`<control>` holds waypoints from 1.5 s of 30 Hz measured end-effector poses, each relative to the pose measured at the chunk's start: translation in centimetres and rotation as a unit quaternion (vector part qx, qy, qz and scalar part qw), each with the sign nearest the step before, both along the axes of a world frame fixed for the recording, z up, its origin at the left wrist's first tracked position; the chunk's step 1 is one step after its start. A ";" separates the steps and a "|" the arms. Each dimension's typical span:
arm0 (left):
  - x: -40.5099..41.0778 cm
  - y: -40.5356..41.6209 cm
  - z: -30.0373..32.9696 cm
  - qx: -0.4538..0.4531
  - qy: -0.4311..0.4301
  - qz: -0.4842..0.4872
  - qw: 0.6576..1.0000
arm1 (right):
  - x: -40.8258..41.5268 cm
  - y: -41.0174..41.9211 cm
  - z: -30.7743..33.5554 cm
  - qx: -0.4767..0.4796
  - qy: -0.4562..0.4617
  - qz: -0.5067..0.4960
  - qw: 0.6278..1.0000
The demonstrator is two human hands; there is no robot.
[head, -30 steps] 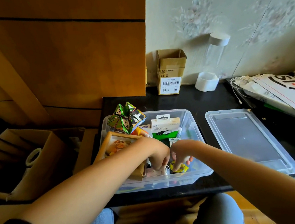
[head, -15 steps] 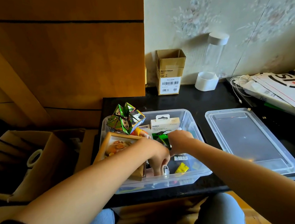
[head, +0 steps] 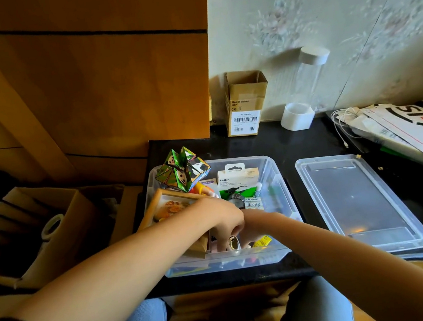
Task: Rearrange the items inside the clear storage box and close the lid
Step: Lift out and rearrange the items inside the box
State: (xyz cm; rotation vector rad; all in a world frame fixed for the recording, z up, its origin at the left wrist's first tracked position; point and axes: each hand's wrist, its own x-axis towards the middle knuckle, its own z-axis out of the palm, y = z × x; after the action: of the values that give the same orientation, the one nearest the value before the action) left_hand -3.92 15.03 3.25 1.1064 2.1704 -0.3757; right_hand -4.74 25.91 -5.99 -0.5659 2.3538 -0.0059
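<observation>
Both hands are down in the clear storage box (head: 275, 176): your left hand (head: 222, 222) pinches a small shiny object (head: 233, 242), your right hand's (head: 258, 221) grip is hidden, so settle small items flat before fetching the lid (head: 355, 202).

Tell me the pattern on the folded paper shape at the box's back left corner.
Pandas on green, in the head view: folded paper shape.

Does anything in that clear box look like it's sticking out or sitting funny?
Yes. The folded panda paper toy perches at the far left corner of the clear storage box, rising above its rim. The framed picture leans tilted over the left edge. Both could block the lid, which lies beside the box.
</observation>
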 end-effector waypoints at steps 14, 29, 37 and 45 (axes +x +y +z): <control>0.0 -0.1 0.1 0.007 -0.058 0.028 0.998 | -0.4 2.7 1.4 0.158 0.147 0.045 0.975; 0.0 -0.4 -0.3 0.012 -0.041 0.021 0.999 | 0.6 2.4 1.7 0.131 -0.004 0.060 0.989; -0.2 -0.4 -0.5 0.012 -0.046 0.010 0.999 | -2.0 1.3 3.8 -0.012 0.056 -0.111 0.992; -0.3 -0.4 -0.7 0.016 -0.029 0.006 0.999 | -0.6 2.6 1.8 0.030 0.095 -0.014 0.995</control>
State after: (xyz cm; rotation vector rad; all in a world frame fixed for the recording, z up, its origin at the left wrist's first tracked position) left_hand -4.19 14.64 2.55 1.1085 2.1375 -0.3006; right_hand -5.37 28.54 -4.15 -0.5233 2.5380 0.1104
